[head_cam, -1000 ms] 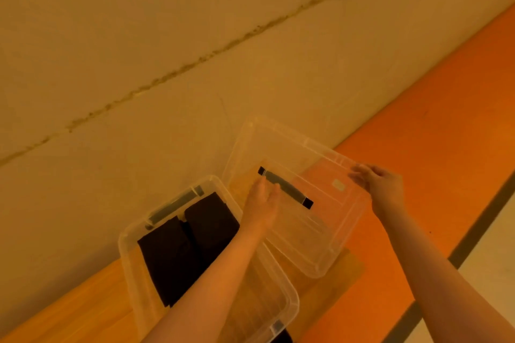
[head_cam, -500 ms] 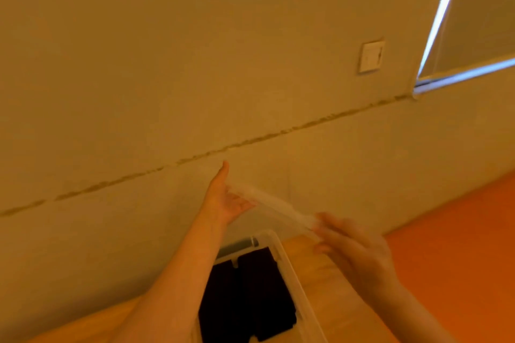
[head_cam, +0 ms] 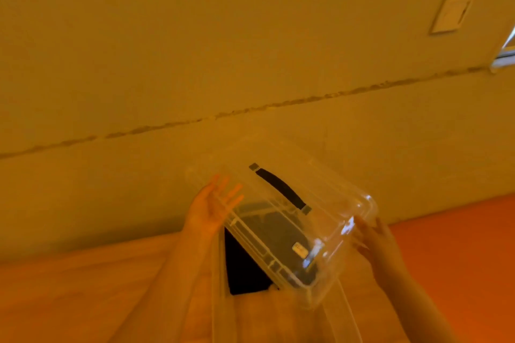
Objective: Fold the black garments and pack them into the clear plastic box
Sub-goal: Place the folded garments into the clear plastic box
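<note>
A clear ribbed plastic lid (head_cam: 281, 220) is being held tilted between the flat-fingered left hand (head_cam: 211, 209) and the right hand (head_cam: 374, 242), whose grip cannot be told, above folded black garments (head_cam: 242, 264).

two bare forearms, no sleeves, left hand (head_cam: 210, 210), right hand (head_cam: 374, 242)

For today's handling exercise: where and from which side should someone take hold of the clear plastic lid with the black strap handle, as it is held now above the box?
Take the clear plastic lid with the black strap handle by its two opposite rims, one hand from each side, as the left hand and right hand do. It is wide, flat and tilted, so gripping both edges probably keeps it level over the clear plastic box.
</note>
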Demonstrator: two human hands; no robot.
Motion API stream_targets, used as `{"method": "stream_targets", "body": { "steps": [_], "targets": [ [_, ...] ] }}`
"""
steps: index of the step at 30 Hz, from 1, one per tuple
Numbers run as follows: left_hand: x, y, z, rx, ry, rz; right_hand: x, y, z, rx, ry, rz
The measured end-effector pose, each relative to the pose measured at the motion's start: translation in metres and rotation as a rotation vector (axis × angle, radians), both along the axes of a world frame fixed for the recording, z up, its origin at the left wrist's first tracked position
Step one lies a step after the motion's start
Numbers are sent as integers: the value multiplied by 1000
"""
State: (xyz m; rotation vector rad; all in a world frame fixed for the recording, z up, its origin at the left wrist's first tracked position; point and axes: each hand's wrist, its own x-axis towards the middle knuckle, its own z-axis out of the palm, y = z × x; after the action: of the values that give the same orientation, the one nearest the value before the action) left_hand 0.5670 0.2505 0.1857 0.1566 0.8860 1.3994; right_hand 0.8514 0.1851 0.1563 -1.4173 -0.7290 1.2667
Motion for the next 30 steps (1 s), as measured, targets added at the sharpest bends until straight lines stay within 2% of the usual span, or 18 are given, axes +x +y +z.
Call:
{"method": "stream_targets", "body": {
  "steps": [3, 6, 9, 11, 13, 16, 22, 26, 28, 30],
  "targets": [
    [-13, -7, -6, -75, 95, -21, 10, -1, -11, -136, 33, 17],
    [-30, -5, -25, -155, 296, -44, 12, -15, -32, -321, -75, 80],
    [-40, -4, -51, -316, 793, -66, 5, -43, -48, -442, -209, 93],
    [-39, -4, -65, -340, 969, -73, -2, -64, -61, -482, -412, 120],
    [-33, -4, -75, -318, 981, -133, -10, -81, -66, -546, -501, 120],
    [-28, 2, -85, -307, 1005, -207, -24, -97, -67, -588, -494, 84],
    [-26, 11, -106, -268, 1027, -211, -35, -106, -71, -489, -583, 19],
    [-33, 13, -111, -393, 1153, -278, -47, -110, -72, -623, -427, -16],
    [-38, 11, -111, -432, 1097, -315, -54, -111, -76, -697, -395, -5],
    [-43, 2, -107, -444, 962, -340, -56, -105, -75, -652, -501, 28]
  ]
}}
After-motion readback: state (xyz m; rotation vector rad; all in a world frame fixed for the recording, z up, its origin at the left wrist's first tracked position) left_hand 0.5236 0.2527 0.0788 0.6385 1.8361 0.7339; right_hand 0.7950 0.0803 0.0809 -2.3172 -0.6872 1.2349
